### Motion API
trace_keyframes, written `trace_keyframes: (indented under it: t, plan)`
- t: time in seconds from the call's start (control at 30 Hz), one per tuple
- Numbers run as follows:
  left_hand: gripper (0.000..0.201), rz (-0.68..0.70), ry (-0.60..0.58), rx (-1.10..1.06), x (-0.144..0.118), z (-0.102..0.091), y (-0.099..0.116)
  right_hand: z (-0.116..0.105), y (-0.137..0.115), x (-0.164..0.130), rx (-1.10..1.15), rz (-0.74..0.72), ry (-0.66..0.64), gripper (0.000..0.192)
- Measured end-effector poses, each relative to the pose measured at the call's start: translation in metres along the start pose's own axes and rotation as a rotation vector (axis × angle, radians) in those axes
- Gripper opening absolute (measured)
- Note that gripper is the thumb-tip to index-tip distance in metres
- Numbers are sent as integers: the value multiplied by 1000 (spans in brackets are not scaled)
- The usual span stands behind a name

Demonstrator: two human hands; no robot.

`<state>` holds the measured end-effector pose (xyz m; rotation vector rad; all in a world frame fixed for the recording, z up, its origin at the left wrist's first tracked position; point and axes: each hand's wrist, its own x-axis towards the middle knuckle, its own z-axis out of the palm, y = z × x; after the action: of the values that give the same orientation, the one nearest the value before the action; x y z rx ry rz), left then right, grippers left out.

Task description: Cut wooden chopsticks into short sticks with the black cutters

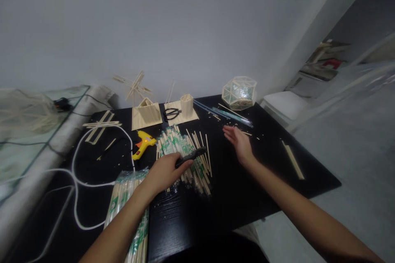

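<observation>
My left hand is closed around a long black tool whose exact kind I cannot make out. It hovers over, or rests on, a heap of chopsticks in clear wrappers with green print; which, I cannot tell. Several bare wooden chopsticks stick out at the heap's right side. Out to the right, my right hand holds nothing, its fingers stretched out over the black table. Small wood scraps lie just beyond its fingers. A yellow glue gun lies left of the heap.
Behind stand a house-shaped stick box, a round stick cup on a board and a faceted stick frame. A white cable loops at left, near another wrapped bundle. Two sticks lie at right.
</observation>
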<state>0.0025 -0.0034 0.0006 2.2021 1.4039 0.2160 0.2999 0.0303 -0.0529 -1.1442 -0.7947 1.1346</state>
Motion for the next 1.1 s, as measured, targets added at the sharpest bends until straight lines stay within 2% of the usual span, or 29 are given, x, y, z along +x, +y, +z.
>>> trace_keyframes:
  t: [0.1, 0.13, 0.17, 0.23, 0.33, 0.37, 0.43, 0.5, 0.6, 0.67, 0.7, 0.77, 0.83, 0.9, 1.0, 1.1]
  plan:
    - [56, -2, 10, -6, 0, -1, 1, -4, -3, -14, 18, 411, -365, 60]
    - [56, -3, 13, -5, 0, -1, 1, -6, -4, -16, 22, 512, -445, 64]
    - [56, -4, 16, -3, 0, -1, 1, -8, -4, -15, 23, 549, -470, 65]
    - [56, 4, 15, 0, 0, 0, 0, -15, -6, -9, 6, 426, -345, 58]
    - [57, 11, 10, 7, 0, 1, -1, -29, -14, 2, -32, 99, -60, 45]
    - [57, 9, 10, 7, 0, 2, -2, -35, -18, 3, -35, 41, -20, 44]
    - [56, 4, 10, 2, 1, 2, -2, -49, -29, 1, -19, 51, -41, 48]
    - [55, 3, 9, -7, 1, 2, -2, -65, -42, -6, -29, 221, -145, 53]
    - [56, 5, 9, -7, 1, 1, -2, -91, -58, -15, -179, 651, -411, 61]
    - [56, 5, 5, -1, 1, 1, -2, -101, -62, -14, -259, 787, -481, 64]
    - [55, 6, 2, 1, 1, 1, -2, -104, -62, -11, -274, 785, -460, 63]
    - [55, 10, -1, 3, 1, 2, -3, -100, -58, 1, -275, 680, -339, 59]
    - [55, 14, 0, 8, 1, 2, -3, -89, -52, 15, -268, 492, -183, 50]
    - [55, 11, 1, 16, 1, 2, -3, -75, -49, 28, -237, 288, -78, 40]
    - [56, 4, 0, 18, 0, 2, -2, -66, -55, 37, -162, 136, -100, 40]
    - [55, 3, 0, 8, 0, 2, -2, -81, -70, 35, -140, 149, -144, 54]
